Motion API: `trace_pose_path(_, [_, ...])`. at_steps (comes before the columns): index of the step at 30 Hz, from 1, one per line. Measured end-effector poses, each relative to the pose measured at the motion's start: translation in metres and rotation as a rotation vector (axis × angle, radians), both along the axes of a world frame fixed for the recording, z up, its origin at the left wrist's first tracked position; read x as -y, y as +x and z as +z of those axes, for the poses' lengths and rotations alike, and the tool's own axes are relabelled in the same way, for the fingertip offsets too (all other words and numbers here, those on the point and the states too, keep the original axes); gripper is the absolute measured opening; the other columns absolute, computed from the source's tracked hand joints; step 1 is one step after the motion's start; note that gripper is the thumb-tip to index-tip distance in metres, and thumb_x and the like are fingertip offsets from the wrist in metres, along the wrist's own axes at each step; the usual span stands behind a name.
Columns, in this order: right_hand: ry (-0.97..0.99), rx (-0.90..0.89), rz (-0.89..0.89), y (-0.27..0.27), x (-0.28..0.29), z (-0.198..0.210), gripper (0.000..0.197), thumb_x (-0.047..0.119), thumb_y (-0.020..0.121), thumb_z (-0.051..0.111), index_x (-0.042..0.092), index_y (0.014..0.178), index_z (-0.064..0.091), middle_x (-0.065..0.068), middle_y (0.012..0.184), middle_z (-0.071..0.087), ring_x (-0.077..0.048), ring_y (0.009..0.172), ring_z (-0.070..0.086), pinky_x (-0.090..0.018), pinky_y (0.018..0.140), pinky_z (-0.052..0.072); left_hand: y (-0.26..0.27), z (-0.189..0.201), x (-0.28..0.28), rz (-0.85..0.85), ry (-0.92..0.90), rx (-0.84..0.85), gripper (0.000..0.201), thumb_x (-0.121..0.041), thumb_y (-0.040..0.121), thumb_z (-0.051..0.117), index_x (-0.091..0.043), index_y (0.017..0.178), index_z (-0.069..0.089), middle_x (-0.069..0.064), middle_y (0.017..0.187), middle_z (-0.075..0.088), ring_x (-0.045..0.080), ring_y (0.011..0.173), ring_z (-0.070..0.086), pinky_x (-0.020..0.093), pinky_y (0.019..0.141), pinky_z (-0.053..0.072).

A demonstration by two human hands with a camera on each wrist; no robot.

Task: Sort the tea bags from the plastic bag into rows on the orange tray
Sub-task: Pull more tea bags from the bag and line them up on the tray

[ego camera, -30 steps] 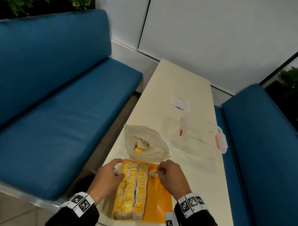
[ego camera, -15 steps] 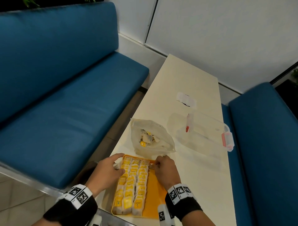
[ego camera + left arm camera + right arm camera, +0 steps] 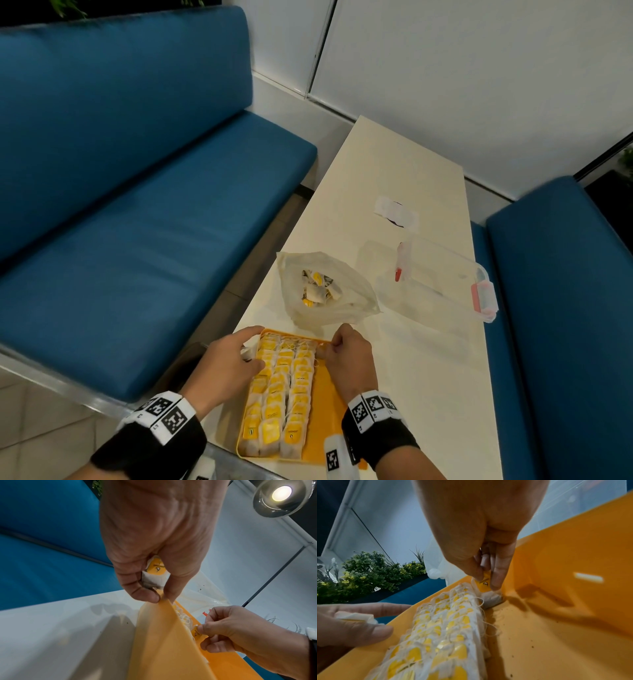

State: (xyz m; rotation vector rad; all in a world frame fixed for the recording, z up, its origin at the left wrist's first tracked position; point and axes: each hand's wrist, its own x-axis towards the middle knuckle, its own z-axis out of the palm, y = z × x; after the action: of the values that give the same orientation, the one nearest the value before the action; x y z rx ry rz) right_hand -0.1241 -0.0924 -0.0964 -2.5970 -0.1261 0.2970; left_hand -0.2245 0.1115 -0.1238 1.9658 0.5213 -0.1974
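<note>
Pinching a tea bag point(image 3: 485, 584) by its yellow tag, the right hand point(image 3: 347, 359) lowers it at the orange tray's point(image 3: 330, 387) far end, starting a fourth row. Left hand point(image 3: 229, 363) grips a spare tea bag point(image 3: 154, 573) at the rim; loose strings could snag and drag the adjacent row point(image 3: 298, 387) askew.

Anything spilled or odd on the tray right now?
Small dark specks, likely tea dust, lie scattered on the bare tray floor right of the rows. Loose strings straggle off the rows' edge. The right hand pinches a tea bag at the far corner.
</note>
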Motion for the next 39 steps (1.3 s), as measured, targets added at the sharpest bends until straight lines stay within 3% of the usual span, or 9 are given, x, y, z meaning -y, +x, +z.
trace_pose_path(5, [0.005,-0.013,-0.003,0.002,0.0,-0.001,0.019,0.02,0.083,0.069,0.01,0.079,0.053,-0.006,0.078,0.06,-0.021,0.071,0.057,-0.037,0.066,0.05,0.0,0.002,0.0,-0.017,-0.01,0.001,0.066,-0.029,0.089,0.078,-0.037,0.147,0.049,-0.004,0.141,0.059,0.016,0.13,0.055,0.028,0.097,0.051])
trace_pose_path(8, [0.019,-0.032,0.004,-0.001,0.004,0.004,0.021,0.027,0.082,0.072,0.016,0.08,0.054,-0.001,0.08,0.06,-0.016,0.072,0.057,-0.031,0.065,0.05,0.002,0.015,-0.002,0.051,-0.052,0.051,0.07,-0.05,0.084,0.077,-0.036,0.146,0.048,-0.005,0.128,0.063,0.013,0.118,0.059,0.027,0.087,0.052])
trace_pose_path(12, [0.132,0.075,0.092,-0.014,0.006,0.027,0.014,0.024,0.082,0.073,0.028,0.08,0.059,0.01,0.081,0.062,-0.008,0.073,0.059,-0.018,0.066,0.049,0.012,0.053,0.006,0.136,-0.623,0.0,0.06,-0.071,0.088,0.042,-0.03,0.131,0.055,0.008,0.079,0.07,0.019,0.071,0.064,0.034,0.064,0.054])
trace_pose_path(17, [0.379,0.161,0.498,-0.03,-0.008,0.065,0.028,0.017,0.081,0.073,0.03,0.105,0.068,0.018,0.107,0.062,-0.004,0.085,0.059,-0.013,0.076,0.047,0.025,0.065,0.025,0.035,-0.96,-0.152,0.075,-0.077,0.093,0.02,-0.024,0.134,0.055,0.019,0.091,0.069,0.024,0.07,0.061,0.034,0.061,0.052])
trace_pose_path(21, [0.26,0.084,0.536,-0.035,-0.011,0.061,0.03,0.024,0.082,0.068,0.033,0.111,0.067,0.025,0.106,0.061,0.002,0.095,0.053,-0.016,0.084,0.045,0.033,0.059,0.043,0.003,-0.942,-0.157,0.082,-0.081,0.089,0.022,-0.023,0.135,0.057,0.01,0.108,0.072,0.021,0.075,0.067,0.036,0.063,0.053])
trace_pose_path(26, [0.381,0.035,0.314,-0.033,-0.003,0.056,0.01,0.017,0.083,0.072,0.026,0.084,0.071,0.018,0.081,0.064,-0.002,0.082,0.06,-0.009,0.071,0.043,0.031,0.055,0.041,-0.182,-0.876,-0.125,0.073,-0.083,0.089,0.036,-0.028,0.13,0.063,0.008,0.115,0.073,0.023,0.092,0.071,0.036,0.076,0.057])
trace_pose_path(29, [0.553,-0.05,0.133,-0.025,0.005,0.058,0.014,0.01,0.08,0.077,0.021,0.078,0.069,0.008,0.076,0.07,-0.004,0.072,0.063,-0.013,0.066,0.046,0.024,0.054,0.036,-0.223,-0.714,0.025,0.041,-0.056,0.09,0.069,-0.026,0.117,0.072,0.005,0.114,0.074,0.025,0.1,0.073,0.042,0.084,0.059])
trace_pose_path(32, [0.642,-0.11,0.069,-0.018,0.01,0.056,0.016,0.007,0.077,0.081,0.012,0.077,0.065,-0.001,0.072,0.067,-0.011,0.068,0.063,-0.023,0.064,0.051,0.023,0.051,0.038,-0.153,-0.476,0.167,0.009,-0.027,0.093,0.074,-0.02,0.096,0.078,0.005,0.096,0.077,0.025,0.086,0.076,0.044,0.074,0.061])
trace_pose_path(39, [0.845,-0.302,0.029,-0.017,0.013,0.055,0.01,-0.003,0.082,0.073,-0.004,0.09,0.067,-0.005,0.068,0.066,-0.017,0.06,0.058,-0.025,0.053,0.043,0.03,0.047,0.043,-0.14,-0.404,0.219,0.007,-0.018,0.094,0.073,-0.019,0.1,0.078,0.005,0.09,0.078,0.024,0.081,0.076,0.037,0.07,0.062])
